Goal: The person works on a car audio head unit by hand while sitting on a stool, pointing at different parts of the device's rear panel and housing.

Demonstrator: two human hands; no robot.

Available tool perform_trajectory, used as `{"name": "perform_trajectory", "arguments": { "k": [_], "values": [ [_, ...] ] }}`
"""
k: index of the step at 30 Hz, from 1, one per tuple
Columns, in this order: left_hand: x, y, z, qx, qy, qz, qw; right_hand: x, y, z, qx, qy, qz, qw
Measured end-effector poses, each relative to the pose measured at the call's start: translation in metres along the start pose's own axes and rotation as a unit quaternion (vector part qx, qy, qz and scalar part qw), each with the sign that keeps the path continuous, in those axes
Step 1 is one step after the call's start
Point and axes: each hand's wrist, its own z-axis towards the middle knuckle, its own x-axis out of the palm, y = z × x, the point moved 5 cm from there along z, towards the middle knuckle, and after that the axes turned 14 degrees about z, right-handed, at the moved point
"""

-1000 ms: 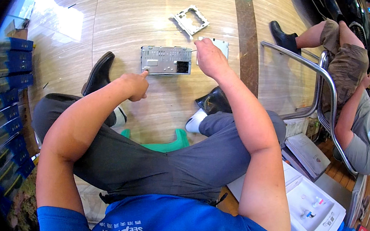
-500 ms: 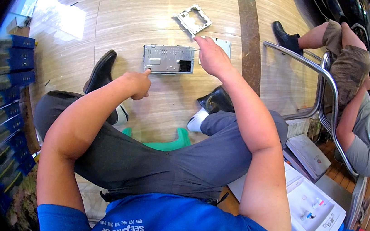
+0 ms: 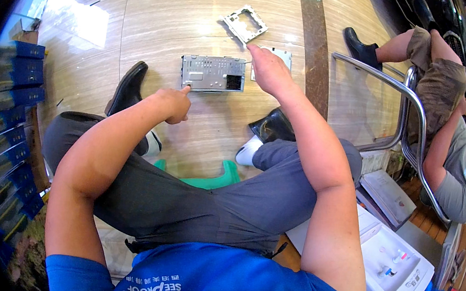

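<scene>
My left hand is mostly curled, index finger out, tip touching the near-left corner of the metal unit on the floor. It holds nothing. My right hand is half open, fingers loosely bent, reaching past the unit's right end; its fingertips rest at the white plate lying just beyond. I cannot tell whether it grips the plate or only touches it.

The unit is a flat grey box, long axis running 9 to 3 o'clock across my view. Its perforated face is up, with a dark socket block at the right end.

From my left hand the unit lies at about 1 o'clock, touching the fingertip. From my right hand it sits at about 8 o'clock, just beside.

A square grey frame lies on the floor at 12 o'clock from the unit, apart from it and tilted. My shoes flank the work. Another person's leg and a chrome chair rail are at 3 o'clock, well apart.
</scene>
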Motion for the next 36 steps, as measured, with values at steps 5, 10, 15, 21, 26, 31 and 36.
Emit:
{"name": "perform_trajectory", "arguments": {
  "k": [5, 10, 15, 21, 26, 31, 36],
  "values": [
    [0.004, 0.000, 0.000, 0.001, 0.013, -0.003, 1.000, 0.002, 0.002, 0.002, 0.089, 0.073, -0.006, 0.993],
    [0.002, 0.000, 0.001, -0.007, -0.006, -0.001, 1.000, -0.002, 0.009, -0.003, 0.009, -0.010, 0.018, 1.000],
    [0.000, -0.001, -0.002, -0.013, -0.003, -0.002, 1.000, -0.003, 0.005, 0.004, 0.076, 0.039, -0.021, 0.996],
    [0.002, 0.000, -0.001, -0.010, -0.002, -0.007, 1.000, 0.001, 0.005, -0.001, 0.035, 0.012, 0.007, 0.999],
    [-0.001, -0.001, -0.003, -0.003, -0.001, -0.011, 1.000, 0.000, 0.004, 0.003, 0.090, 0.050, -0.017, 0.994],
    [0.000, 0.000, -0.005, -0.005, -0.001, -0.007, 1.000, 0.002, 0.004, 0.001, 0.033, 0.009, 0.017, 0.999],
    [-0.001, -0.001, -0.004, -0.015, 0.007, -0.011, 1.000, 0.002, 0.004, 0.003, 0.045, 0.025, 0.009, 0.999]
  ]
}}
